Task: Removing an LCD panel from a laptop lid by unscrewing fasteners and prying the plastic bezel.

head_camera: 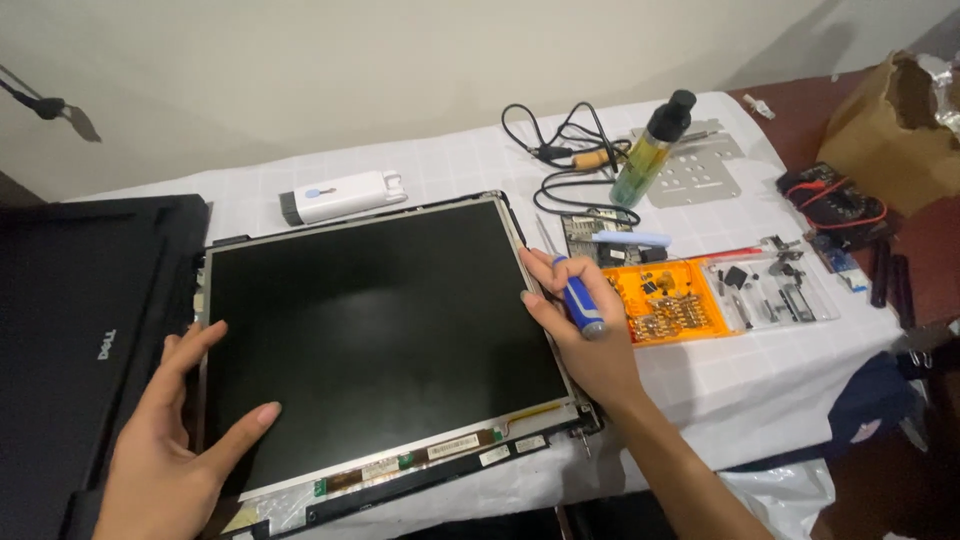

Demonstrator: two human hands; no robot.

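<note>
1. the left hand lies flat and spread on the left edge of the bare laptop screen panel, grasping nothing.
2. the right hand reaches to the panel's right edge, fingers curled around a blue-handled screwdriver.
3. the panel rests on the white-clothed table, beside an orange parts tray.
4. a small white label strip sits along the panel's bottom edge.

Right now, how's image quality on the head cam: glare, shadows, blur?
Head view: soft even light, with a faint diffuse sheen on the dark LCD panel and no hard glare. Left hand and right hand, which holds the blue screwdriver, look sharp. A soft shadow falls on the wall at upper right. Small parts in the orange tray are too fine to resolve.
</note>
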